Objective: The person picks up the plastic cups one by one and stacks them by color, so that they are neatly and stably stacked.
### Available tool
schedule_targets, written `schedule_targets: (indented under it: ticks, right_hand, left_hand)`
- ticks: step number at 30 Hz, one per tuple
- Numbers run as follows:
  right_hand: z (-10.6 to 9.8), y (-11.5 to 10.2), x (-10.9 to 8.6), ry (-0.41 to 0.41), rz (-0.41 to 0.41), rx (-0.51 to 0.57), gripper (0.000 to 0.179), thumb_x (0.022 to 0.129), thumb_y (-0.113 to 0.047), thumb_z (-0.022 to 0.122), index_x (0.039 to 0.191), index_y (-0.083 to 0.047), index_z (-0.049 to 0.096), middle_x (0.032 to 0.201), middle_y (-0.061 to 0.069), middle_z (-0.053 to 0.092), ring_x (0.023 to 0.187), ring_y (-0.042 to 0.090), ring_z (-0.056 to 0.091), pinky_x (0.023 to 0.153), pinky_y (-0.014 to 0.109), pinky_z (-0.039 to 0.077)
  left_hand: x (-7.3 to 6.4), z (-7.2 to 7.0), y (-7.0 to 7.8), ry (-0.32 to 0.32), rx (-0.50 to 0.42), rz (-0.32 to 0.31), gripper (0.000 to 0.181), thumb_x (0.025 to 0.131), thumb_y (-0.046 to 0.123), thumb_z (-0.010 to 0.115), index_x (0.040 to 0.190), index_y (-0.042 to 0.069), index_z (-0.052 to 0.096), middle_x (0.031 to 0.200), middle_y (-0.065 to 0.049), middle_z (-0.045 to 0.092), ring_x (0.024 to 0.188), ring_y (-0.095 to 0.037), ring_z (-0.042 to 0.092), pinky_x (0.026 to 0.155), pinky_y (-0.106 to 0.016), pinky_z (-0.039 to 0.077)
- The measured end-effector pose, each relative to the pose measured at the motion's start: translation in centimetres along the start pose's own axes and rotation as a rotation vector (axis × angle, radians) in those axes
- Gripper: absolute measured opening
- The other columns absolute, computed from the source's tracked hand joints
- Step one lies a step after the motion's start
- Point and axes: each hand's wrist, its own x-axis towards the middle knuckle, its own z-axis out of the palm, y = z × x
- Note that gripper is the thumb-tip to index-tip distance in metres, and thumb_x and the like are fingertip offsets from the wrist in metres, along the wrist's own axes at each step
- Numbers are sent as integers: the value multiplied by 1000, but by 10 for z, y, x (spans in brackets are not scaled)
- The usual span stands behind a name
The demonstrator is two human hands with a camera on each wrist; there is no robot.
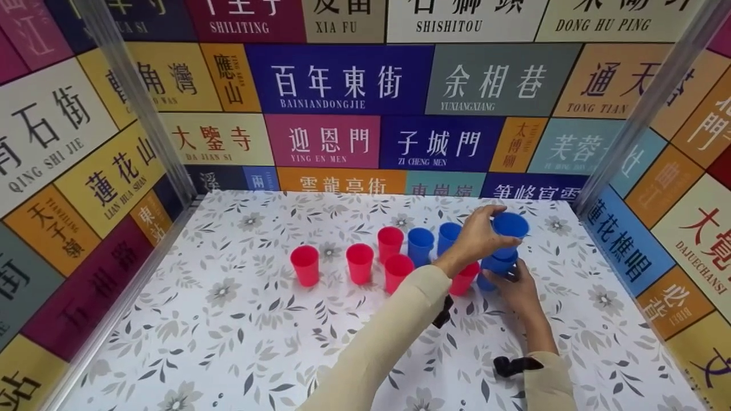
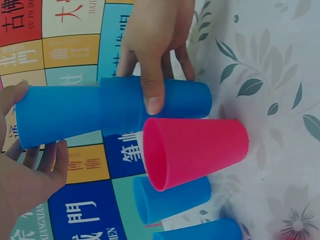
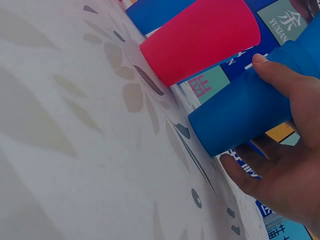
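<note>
My left hand [image 1: 477, 235] grips a blue cup [image 1: 510, 228] near its rim, thumb and fingers on opposite sides. Below it stands a blue cup stack [image 1: 498, 267], which my right hand [image 1: 519, 288] holds round the side. In the left wrist view, the upper cup's narrow end meets the stack's rim [image 2: 117, 105]; how far it sits inside is hidden. My right thumb [image 2: 154, 102] lies along the stack. In the right wrist view, the stack's base is at or just over the cloth; I cannot tell which. A red cup [image 2: 200, 152] stands upright close beside it.
Left of the hands, several upright cups stand on the flowered cloth [image 1: 240, 342]: red cups [image 1: 305, 266] and blue cups [image 1: 421, 246]. My left forearm [image 1: 394, 331] crosses in front of some. Walls with printed signs [image 1: 342, 80] enclose the table's back and sides.
</note>
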Motion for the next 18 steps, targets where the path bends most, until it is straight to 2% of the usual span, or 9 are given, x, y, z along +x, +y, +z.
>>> schedule_targets:
  ticks: [8, 14, 18]
  right_hand:
    - [-1, 0, 1, 0, -12, 16, 100, 91, -52, 68, 162, -13, 8, 163, 26, 25, 151, 45, 26, 122, 55, 28]
    - [-1, 0, -1, -8, -9, 9, 105, 90, -55, 67, 162, -13, 3, 163, 27, 24, 150, 45, 27, 119, 57, 32]
    - [-2, 0, -2, -5, -12, 15, 101, 91, -52, 67, 162, -13, 6, 162, 28, 26, 149, 46, 29, 118, 56, 34]
  left_hand:
    - [3, 8, -13, 6, 9, 22, 68, 79, 28, 86, 140, 23, 57, 142, 6, 59, 130, -10, 56, 107, -24, 48]
    - [4, 13, -18, -27, 35, 50, 68, 79, 29, 86, 140, 20, 58, 141, 4, 60, 129, -10, 56, 106, -23, 47]
    - [5, 14, -21, -35, 54, 46, 72, 79, 31, 86, 143, 21, 54, 141, 6, 59, 132, -10, 54, 109, -23, 45]
